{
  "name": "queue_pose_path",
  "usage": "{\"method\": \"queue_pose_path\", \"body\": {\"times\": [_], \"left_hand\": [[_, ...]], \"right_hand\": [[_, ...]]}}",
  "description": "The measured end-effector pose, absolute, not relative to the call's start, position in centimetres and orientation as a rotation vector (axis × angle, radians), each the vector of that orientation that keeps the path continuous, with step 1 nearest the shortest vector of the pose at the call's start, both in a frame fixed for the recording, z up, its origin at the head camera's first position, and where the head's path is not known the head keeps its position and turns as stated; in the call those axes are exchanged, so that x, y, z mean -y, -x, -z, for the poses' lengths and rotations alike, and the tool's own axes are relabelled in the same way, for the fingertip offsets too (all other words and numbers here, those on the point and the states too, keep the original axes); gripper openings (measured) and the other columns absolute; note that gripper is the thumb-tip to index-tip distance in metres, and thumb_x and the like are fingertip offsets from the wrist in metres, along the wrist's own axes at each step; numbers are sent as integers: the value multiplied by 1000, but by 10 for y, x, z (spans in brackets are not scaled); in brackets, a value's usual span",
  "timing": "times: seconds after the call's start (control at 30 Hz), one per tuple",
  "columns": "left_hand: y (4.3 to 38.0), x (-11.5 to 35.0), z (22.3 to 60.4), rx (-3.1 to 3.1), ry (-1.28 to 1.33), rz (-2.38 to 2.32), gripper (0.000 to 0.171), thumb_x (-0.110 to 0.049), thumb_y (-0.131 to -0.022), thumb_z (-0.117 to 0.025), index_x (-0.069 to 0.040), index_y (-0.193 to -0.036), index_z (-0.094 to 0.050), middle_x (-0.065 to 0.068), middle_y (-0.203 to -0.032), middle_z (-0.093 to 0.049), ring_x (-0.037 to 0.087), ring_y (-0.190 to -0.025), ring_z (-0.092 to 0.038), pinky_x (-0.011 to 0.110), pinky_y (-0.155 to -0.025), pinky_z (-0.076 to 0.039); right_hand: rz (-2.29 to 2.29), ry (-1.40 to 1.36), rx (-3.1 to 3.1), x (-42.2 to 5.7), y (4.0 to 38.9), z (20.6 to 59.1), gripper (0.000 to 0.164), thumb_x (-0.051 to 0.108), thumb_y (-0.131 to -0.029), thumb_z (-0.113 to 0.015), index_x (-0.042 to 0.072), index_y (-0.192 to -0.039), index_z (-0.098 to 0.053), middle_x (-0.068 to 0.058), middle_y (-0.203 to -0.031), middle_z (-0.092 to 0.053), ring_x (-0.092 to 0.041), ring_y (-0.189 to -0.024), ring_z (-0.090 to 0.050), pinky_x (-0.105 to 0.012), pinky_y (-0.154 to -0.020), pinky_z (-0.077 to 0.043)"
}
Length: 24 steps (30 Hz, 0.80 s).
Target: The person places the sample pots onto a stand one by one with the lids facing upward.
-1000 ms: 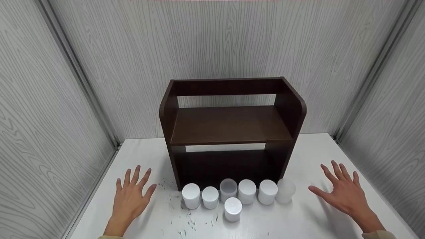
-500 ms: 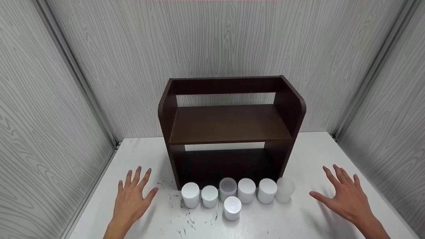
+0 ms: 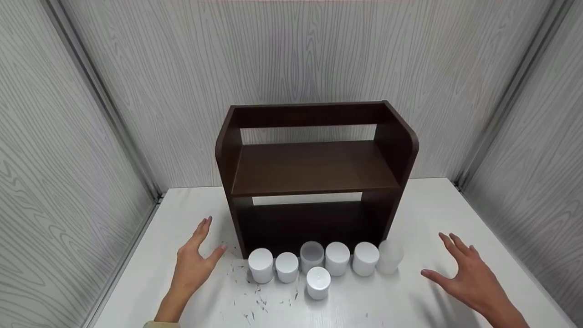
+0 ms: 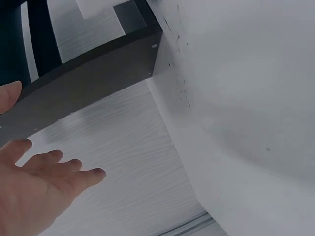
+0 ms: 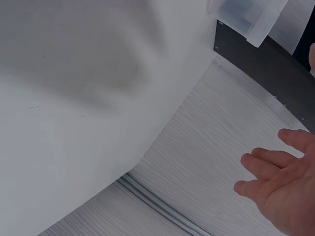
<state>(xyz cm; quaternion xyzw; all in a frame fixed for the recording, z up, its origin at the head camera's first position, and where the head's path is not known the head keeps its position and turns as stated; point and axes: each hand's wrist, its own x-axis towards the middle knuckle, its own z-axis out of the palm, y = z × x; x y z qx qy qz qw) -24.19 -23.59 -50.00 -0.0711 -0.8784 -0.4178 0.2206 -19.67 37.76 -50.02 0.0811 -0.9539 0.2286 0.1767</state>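
Standing along the foot of the dark brown shelf unit (image 3: 316, 166), on the white tabletop (image 3: 378, 305), are, from the left, a first white jar (image 3: 261, 266), a smaller white jar (image 3: 287, 268), a grey-toned cup (image 3: 312, 254), a fourth white jar (image 3: 337, 259), a fifth white jar (image 3: 365, 259) and a frosted cup (image 3: 390, 257); a lone white jar (image 3: 318, 283) is sitting just in front of the row, near the grey-toned cup. All seven are standing with long axes vertical, plain tops facing upward; whether the grey-toned cup is presenting mouth or base is remaining unclear. The shelf unit is opening toward the row, its boards running left to right. The left hand (image 3: 192, 265) is hovering left of the row, the right hand (image 3: 469, 278) well to its right, both released, fingers extended.
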Motion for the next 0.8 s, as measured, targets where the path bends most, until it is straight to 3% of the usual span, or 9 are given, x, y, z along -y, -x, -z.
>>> {"method": "queue_pose_path", "body": {"times": [0.27,0.37,0.5,0.63,0.8], "left_hand": [[249,220,495,2269,222,1446,76,-9,-95,-80,1,-159,-41,18,-161,-44,40,-145,-46,60,-111,-44],[254,212,496,2251,228,1524,79,-9,-96,-80,1,-161,-37,20,-161,-44,39,-144,-47,58,-110,-45],[262,203,496,2256,208,1598,84,-13,-97,-79,2,-163,-30,20,-165,-36,39,-148,-42,56,-112,-44],[268,199,496,2250,196,1648,84,-13,-98,-77,3,-163,-27,22,-167,-32,41,-149,-39,57,-114,-41],[275,195,496,2238,201,1721,82,-15,-100,-75,4,-163,-26,20,-170,-27,41,-151,-35,58,-117,-37]], "right_hand": [[-909,-199,2672,-361,198,501,89,49,-84,-88,14,-157,-51,-19,-152,-56,-41,-130,-61,-57,-97,-52],[-1060,-145,2696,-356,200,501,84,47,-86,-87,16,-156,-53,-11,-152,-58,-34,-126,-65,-36,-98,-56],[-1192,-140,2667,-350,203,505,80,40,-85,-90,12,-152,-58,-8,-149,-61,-31,-124,-67,-11,-96,-47],[-1237,-153,2667,-346,211,509,80,38,-83,-92,7,-150,-59,-10,-147,-62,-30,-124,-68,-14,-97,-49],[-1321,-173,2656,-342,221,515,77,32,-83,-93,3,-147,-61,-14,-146,-62,-33,-128,-64,-37,-104,-54]]}}
